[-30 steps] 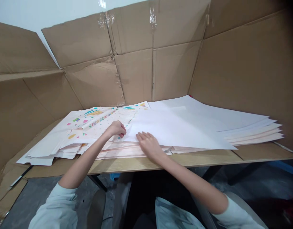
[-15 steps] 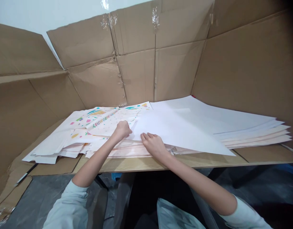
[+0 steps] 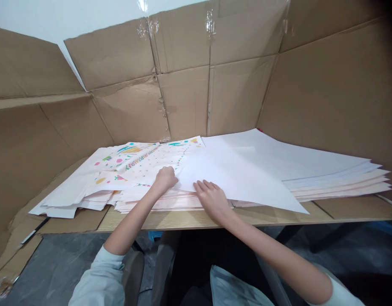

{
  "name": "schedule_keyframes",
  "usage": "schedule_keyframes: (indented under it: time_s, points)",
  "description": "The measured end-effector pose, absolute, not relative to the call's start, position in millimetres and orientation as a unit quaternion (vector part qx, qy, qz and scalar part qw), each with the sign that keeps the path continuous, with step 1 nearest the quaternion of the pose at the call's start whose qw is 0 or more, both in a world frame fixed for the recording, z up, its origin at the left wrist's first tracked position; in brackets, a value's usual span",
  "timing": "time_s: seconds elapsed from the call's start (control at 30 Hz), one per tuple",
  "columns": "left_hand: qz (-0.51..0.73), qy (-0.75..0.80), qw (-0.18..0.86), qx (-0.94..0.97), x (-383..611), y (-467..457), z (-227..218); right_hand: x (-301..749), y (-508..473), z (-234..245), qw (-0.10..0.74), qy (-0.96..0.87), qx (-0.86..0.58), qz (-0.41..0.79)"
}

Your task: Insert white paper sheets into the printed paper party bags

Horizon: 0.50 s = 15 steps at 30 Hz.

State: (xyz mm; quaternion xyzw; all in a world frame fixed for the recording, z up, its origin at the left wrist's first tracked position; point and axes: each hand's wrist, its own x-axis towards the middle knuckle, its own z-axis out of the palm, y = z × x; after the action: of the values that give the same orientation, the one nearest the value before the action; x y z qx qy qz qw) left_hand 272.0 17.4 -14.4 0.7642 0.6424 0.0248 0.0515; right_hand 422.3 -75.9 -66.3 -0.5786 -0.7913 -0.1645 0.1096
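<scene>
Lining the back and sides of the pale wooden worktop, creased cardboard panels rise in taped sections, with a white wall showing above them; a cardboard sheet covers the worktop's left end, and a black-and-white marker pen lies at its lower edge; below, a grey floor spreads under the worktop, and a clear plastic bag sits near the person's lap, its contents too unclear to tell; on the worktop lies a wide stack of paper, topped at left by a printed sheet with coloured confetti shapes and dots, while a large white sheet lies across its middle and right; the left hand rests on the printed sheet at the white sheet's left edge, curled with its fingertips hidden, so whether its grip is clamped I cannot tell; the right hand lies at the white sheet's near edge, its grip apart, fingers spread; compared with the earlier frames, that left edge sits further right, uncovering more printed paper.
</scene>
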Motion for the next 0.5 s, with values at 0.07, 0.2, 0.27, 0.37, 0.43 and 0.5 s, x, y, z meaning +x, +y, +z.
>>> schedule_keyframes:
  time_s: [0.07, 0.2, 0.27, 0.37, 0.43, 0.5]
  points:
    - [0.011, 0.633, 0.041, 0.773, 275.5, 14.9, -18.4, 443.1, -86.4, -69.3, 0.121, -0.781, -0.587, -0.177]
    - [-0.020, 0.620, 0.025, 0.784, 286.5, 11.0, -22.6, 496.8, -113.3, -75.6, 0.140, -0.750, -0.628, -0.152]
    - [-0.016, 0.628, 0.027, 0.778, 290.4, 14.5, -22.7, 534.1, -123.9, -74.9, 0.144, -0.735, -0.657, -0.087]
    - [0.000, 0.647, 0.041, 0.761, 293.7, 30.4, -23.4, 596.3, -128.0, -65.9, 0.124, -0.673, -0.719, 0.119]
    - [0.006, 0.655, 0.047, 0.754, 296.8, 46.2, -25.6, 629.3, -123.5, -56.1, 0.205, -0.595, -0.752, 0.194]
    - [0.009, 0.652, 0.049, 0.757, 302.5, 62.4, -29.2, 646.9, -116.9, -46.5, 0.250, -0.519, -0.784, 0.232]
